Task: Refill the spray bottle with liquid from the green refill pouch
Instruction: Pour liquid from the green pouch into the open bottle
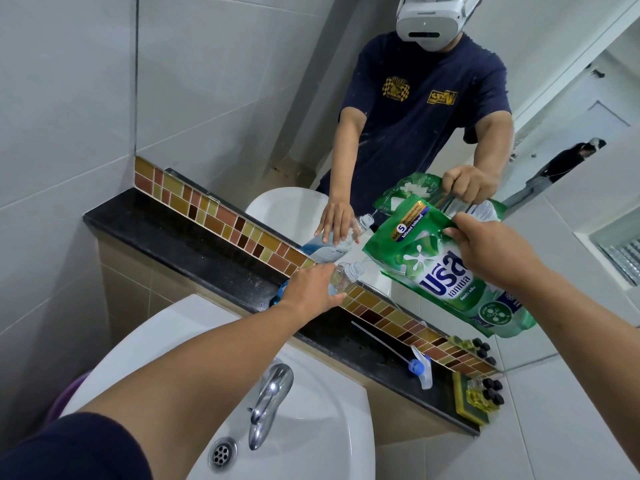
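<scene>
A clear spray bottle [346,276] with its top off stands on the black ledge [194,247], and my left hand [311,289] is wrapped around its body. My right hand [491,251] grips the upper edge of the green refill pouch [446,271], which is tilted with its corner spout right beside the bottle's open neck. A thin clear stream runs from the spout toward the neck. The bottle's lower part, with a blue base, is mostly hidden behind my left hand. The spray head [420,370], white and blue with a long dip tube, lies on the ledge to the right.
A white washbasin [311,427] with a chrome tap [268,400] sits below the ledge. A yellow-green sponge [467,400] and small black-capped bottles [488,393] are at the ledge's right end. A mirror [242,81] behind the tile strip reflects a person and the pouch.
</scene>
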`<control>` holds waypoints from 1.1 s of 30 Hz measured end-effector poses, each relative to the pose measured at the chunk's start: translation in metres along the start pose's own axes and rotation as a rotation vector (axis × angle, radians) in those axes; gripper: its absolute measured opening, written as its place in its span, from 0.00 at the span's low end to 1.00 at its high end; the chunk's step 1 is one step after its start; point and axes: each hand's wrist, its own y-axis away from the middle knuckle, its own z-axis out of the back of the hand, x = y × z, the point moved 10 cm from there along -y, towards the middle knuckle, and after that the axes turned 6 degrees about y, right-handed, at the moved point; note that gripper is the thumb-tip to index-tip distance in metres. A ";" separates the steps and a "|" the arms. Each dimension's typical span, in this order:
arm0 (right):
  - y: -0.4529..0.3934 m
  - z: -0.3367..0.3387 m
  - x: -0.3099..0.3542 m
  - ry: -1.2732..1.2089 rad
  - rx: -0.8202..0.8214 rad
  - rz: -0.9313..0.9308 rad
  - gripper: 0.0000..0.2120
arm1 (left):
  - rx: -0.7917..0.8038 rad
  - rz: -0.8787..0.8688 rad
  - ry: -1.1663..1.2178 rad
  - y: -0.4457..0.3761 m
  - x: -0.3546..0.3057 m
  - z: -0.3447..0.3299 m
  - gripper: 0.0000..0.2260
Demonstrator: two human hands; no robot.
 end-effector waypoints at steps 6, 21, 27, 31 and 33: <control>0.001 -0.003 0.000 -0.012 0.012 -0.001 0.15 | -0.003 -0.003 -0.010 0.000 -0.001 0.001 0.27; 0.005 -0.026 -0.001 -0.091 -0.053 -0.031 0.13 | 0.005 0.018 0.011 0.000 0.001 0.002 0.28; 0.009 -0.033 -0.002 -0.124 -0.091 -0.059 0.13 | 0.004 0.018 0.008 0.001 0.001 0.004 0.26; 0.011 -0.035 0.001 -0.161 -0.105 -0.067 0.12 | 0.008 0.033 0.043 0.001 0.003 0.004 0.27; 0.011 -0.039 0.001 -0.170 -0.103 -0.075 0.12 | 0.010 0.041 0.051 0.001 0.004 0.004 0.27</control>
